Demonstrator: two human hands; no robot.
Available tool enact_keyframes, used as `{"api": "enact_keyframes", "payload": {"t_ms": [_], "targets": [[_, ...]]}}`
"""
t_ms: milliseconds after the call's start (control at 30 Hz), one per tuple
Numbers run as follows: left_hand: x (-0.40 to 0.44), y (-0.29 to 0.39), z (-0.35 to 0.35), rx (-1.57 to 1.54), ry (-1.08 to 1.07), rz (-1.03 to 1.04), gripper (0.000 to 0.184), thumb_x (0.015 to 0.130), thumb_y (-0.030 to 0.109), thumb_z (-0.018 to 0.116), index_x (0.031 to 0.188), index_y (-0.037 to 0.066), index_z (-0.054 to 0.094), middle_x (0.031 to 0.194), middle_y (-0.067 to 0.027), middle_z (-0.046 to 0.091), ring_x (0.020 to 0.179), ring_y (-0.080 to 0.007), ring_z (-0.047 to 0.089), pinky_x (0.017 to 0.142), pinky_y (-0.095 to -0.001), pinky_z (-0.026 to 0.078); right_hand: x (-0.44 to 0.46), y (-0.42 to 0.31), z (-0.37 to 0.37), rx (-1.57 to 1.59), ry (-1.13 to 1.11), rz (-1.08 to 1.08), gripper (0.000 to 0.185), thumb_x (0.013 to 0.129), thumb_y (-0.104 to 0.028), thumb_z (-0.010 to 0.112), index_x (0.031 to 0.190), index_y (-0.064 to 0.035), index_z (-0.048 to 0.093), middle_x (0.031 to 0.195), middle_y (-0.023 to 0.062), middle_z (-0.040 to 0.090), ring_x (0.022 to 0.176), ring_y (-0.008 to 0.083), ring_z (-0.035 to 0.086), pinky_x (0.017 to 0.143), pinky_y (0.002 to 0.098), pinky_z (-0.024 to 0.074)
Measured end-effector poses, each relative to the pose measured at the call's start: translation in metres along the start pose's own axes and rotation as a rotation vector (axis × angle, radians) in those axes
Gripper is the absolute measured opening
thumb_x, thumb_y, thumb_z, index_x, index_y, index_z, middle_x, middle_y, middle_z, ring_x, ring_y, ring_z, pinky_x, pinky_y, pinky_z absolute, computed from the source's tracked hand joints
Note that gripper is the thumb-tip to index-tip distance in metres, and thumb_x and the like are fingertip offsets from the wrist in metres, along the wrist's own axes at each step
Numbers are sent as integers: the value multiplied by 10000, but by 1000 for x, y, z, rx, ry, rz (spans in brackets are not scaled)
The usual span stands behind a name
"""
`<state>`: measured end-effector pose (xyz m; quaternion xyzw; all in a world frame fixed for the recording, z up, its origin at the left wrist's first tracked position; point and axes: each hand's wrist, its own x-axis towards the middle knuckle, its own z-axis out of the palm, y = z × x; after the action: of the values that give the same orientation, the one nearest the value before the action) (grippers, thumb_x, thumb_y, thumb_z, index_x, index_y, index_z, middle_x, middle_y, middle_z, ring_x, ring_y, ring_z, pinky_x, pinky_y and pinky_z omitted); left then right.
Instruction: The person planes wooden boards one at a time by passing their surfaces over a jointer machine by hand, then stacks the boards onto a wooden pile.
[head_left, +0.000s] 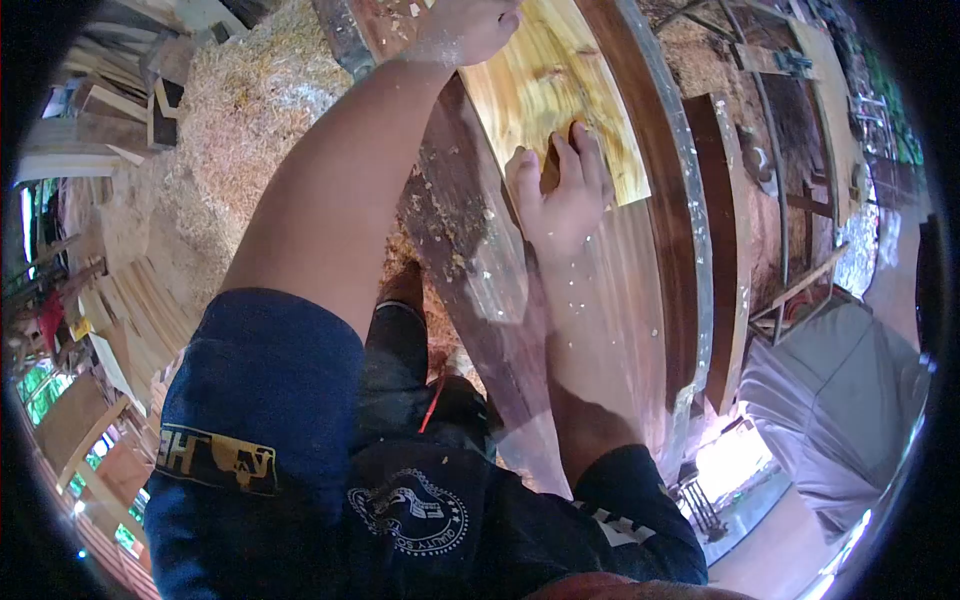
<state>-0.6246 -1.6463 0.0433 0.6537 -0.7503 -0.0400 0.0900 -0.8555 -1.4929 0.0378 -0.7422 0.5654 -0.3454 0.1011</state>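
When viewed from above, chiefly taken up by a broad brown tabletop [615, 300], spreading from beneath the right fingers [590, 160] back along the forearm. Well to the left of the fingers, low down, heaped thick with pale shavings [262, 80]; judged a sign of much wood already worked off, source piece not shown. Just right of the right fingers, bordered by a long dark side board [660, 120].

Under and ahead of the right fingers: yellow board [560, 70], lying flat, running forward out of view at the top. Grain plainly exposed, face mostly bare; judged surfaced at least in part, finished state not readable. Near end straight, just beside the right fingers; cannot tell whether a separate piece or a brightly lit stretch of the same wood.

Left hand [468, 32] ahead of the right fingers, at the left margin of the yellow board. Curled, partly cut off; cannot tell whether gripping anything. Right fingers spread and bent, gripping nothing visible; contact at the tips unconfirmed. No tool seen, hence exact stage uncertain.

Smallest: chips [456, 262], scattered left of the right fingers; clearing judged left undone.
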Motion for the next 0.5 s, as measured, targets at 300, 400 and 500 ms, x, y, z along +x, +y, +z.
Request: {"api": "enact_keyframes", "payload": {"t_ms": [300, 400, 500], "targets": [[37, -52, -5, 23, 96, 27, 510, 1016, 256, 464, 1500, 105, 522, 1604, -151, 452, 1489, -380, 396, 1216, -612, 270, 50, -17, 45, 4, 1, -38, 438, 860, -334, 708, 1130, 10, 741, 1371, 235, 636, 1287, 378, 592, 1099, 487, 378], [46, -65, -4, -6, 121, 45, 473, 1008, 242, 485, 1460, 134, 573, 1600, -146, 459, 1485, -378, 402, 1209, -620, 274, 60, -21, 54, 27, -2, -35, 433, 864, -322, 702, 1132, 16, 740, 1367, 242, 636, 1280, 388, 591, 1100, 492, 379], [51, -75, -8, -81, 128, 71, 435, 1001, 239, 503, 1408, 147, 624, 1594, -139, 468, 1483, -367, 405, 1207, -617, 274, 68, -21, 61, 20, -18, -39, 432, 866, -317, 698, 1133, 20, 736, 1363, 247, 636, 1278, 393, 588, 1099, 497, 378]]}}
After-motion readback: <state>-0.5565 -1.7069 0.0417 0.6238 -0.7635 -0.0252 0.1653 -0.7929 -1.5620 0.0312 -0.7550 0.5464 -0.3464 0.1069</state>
